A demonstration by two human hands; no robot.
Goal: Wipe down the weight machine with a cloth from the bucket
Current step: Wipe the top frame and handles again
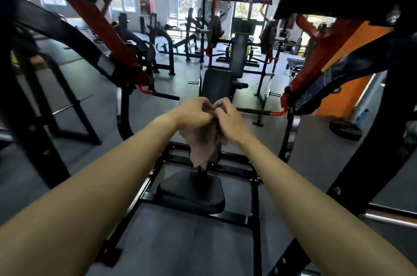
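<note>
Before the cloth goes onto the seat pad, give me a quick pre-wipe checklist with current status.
1. Cloth in hand: ok, pinched at its top by both the left hand and the right hand.
2. Cloth spread for wiping: not ok, it hangs bunched below the hands.
3. Seat pad reachable: ok, directly below the hanging cloth.
4. Pad surface free of objects: ok, nothing lies on it.
5. Cloth damp: cannot tell.
6. Bucket nearby for rinsing: cannot tell, none in view.
</note>
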